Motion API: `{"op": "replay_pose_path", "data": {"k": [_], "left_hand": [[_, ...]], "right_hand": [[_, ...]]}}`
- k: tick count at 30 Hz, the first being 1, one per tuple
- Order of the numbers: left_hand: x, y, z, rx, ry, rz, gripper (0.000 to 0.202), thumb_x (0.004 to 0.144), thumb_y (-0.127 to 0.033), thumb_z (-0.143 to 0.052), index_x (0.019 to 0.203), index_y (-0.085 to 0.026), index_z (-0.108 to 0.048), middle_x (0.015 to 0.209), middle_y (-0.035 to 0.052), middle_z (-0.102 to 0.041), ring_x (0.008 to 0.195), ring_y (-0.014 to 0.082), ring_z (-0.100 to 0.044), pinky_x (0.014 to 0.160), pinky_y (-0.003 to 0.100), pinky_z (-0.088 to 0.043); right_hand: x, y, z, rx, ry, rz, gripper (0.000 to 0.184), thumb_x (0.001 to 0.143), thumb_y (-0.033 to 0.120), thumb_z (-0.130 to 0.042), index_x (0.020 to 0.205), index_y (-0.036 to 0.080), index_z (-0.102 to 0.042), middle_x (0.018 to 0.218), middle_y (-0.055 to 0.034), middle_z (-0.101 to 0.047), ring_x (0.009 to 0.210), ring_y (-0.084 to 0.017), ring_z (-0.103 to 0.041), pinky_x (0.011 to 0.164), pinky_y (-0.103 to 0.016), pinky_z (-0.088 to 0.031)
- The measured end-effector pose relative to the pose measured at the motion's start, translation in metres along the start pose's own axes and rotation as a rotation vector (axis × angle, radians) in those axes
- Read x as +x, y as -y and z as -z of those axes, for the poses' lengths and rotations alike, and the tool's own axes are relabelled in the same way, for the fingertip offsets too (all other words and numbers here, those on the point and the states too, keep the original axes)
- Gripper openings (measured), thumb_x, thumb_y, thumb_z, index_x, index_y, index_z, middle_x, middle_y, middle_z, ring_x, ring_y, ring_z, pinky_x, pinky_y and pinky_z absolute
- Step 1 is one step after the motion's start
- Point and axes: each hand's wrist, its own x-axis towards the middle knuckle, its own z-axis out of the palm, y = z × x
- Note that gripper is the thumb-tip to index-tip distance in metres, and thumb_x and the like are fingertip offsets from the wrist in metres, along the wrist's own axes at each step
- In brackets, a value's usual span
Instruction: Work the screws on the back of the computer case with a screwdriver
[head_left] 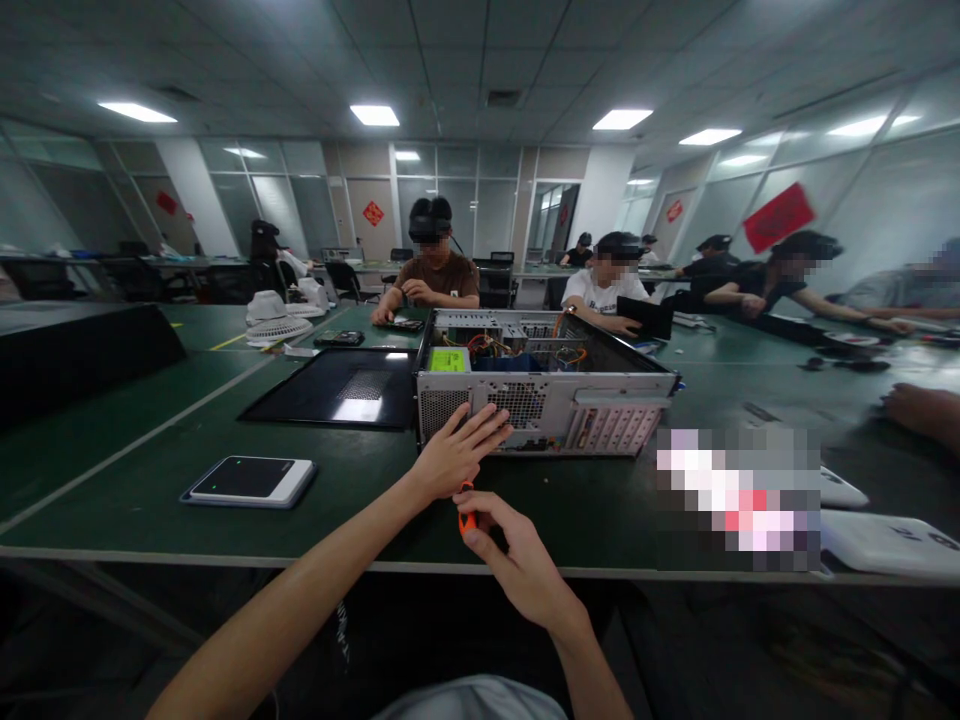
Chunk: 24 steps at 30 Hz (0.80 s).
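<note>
Probably heavy and rigid, with fragile wiring (484, 347) inside, so best gripped by opposite walls (611, 350): an open computer case (551, 382) on the surface (592, 510), with left hand (456, 455) spread against its rear panel (559, 415) and right hand (521, 560) pinching an orange tool (468, 522).

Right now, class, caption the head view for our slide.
Left hand spread against an open computer case, right hand holding an orange tool.

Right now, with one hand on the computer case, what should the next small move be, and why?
Perhaps bring the orange tool closer to the near side of the computer case: the right hand grips it in front of the case, while the left hand lies spread against that side, seemingly steadying it.
</note>
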Motion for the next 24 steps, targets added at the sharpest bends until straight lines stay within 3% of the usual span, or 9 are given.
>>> {"op": "replay_pose_path", "data": {"k": [2,4,8,12,17,21,24], "left_hand": [[0.0003,0.0001,0.0003,-0.002,-0.006,-0.002,0.091,0.088,-0.021,-0.06,0.166,-0.018,-0.014,0.174,0.008,-0.01,0.161,0.0278,-0.007,0.13,0.053,-0.013],[0.0006,-0.0001,0.0013,-0.007,-0.011,-0.002,0.087,0.089,-0.021,-0.058,0.166,-0.017,-0.017,0.173,0.0081,-0.012,0.161,0.0277,-0.008,0.13,0.053,-0.013],[0.0004,-0.0006,0.0025,-0.019,-0.013,0.012,0.085,0.09,-0.022,-0.058,0.166,-0.018,-0.019,0.173,0.0084,-0.015,0.161,0.0274,-0.01,0.13,0.053,-0.013],[-0.0004,-0.0001,0.0015,-0.021,-0.008,0.007,0.089,0.089,-0.022,-0.06,0.166,-0.018,-0.016,0.173,0.0084,-0.013,0.161,0.0274,-0.008,0.13,0.053,-0.012],[0.0001,0.0009,0.0023,-0.018,0.001,0.002,0.089,0.088,-0.021,-0.059,0.166,-0.017,-0.015,0.173,0.0087,-0.012,0.161,0.0279,-0.006,0.13,0.053,-0.011],[0.0001,0.0014,0.0052,-0.019,0.028,0.005,0.087,0.09,-0.022,-0.057,0.166,-0.019,-0.015,0.173,0.0069,-0.012,0.161,0.027,-0.006,0.13,0.052,-0.01],[-0.0003,0.0016,0.0045,-0.022,0.029,0.003,0.085,0.091,-0.022,-0.056,0.166,-0.019,-0.016,0.173,0.0065,-0.012,0.161,0.027,-0.006,0.13,0.052,-0.01]], "right_hand": [[-0.0004,-0.0009,0.0004,-0.004,0.007,0.024,0.025,0.104,0.04,-0.053,0.117,0.025,-0.068,0.127,-0.0076,-0.066,0.111,-0.019,-0.064,0.099,-0.033,-0.051],[-0.0008,-0.0014,0.0008,-0.031,-0.018,0.026,0.024,0.1,0.041,-0.06,0.115,0.026,-0.072,0.134,-0.0088,-0.06,0.12,-0.021,-0.062,0.106,-0.036,-0.047],[-0.0003,-0.0013,0.0007,-0.069,-0.072,0.007,0.023,0.087,0.034,-0.078,0.109,0.027,-0.077,0.125,-0.007,-0.056,0.114,-0.022,-0.063,0.107,-0.038,-0.048],[0.0013,-0.0011,-0.0015,-0.07,-0.108,-0.037,0.042,0.079,0.024,-0.084,0.119,0.026,-0.069,0.115,-0.0056,-0.065,0.108,-0.023,-0.063,0.101,-0.041,-0.051],[0.0004,-0.0038,-0.0031,-0.124,-0.071,0.017,0.033,0.084,0.027,-0.081,0.116,0.03,-0.075,0.131,-0.0077,-0.061,0.126,-0.026,-0.057,0.111,-0.045,-0.045],[-0.0022,-0.0078,-0.0015,-0.072,-0.022,0.02,0.055,0.095,0.032,-0.068,0.148,0.032,-0.052,0.136,-0.0076,-0.063,0.122,-0.024,-0.059,0.11,-0.043,-0.045],[-0.0038,-0.0072,0.0005,-0.032,-0.015,0.01,0.053,0.1,0.038,-0.059,0.151,0.031,-0.046,0.14,-0.0073,-0.063,0.12,-0.024,-0.061,0.107,-0.042,-0.047]]}}
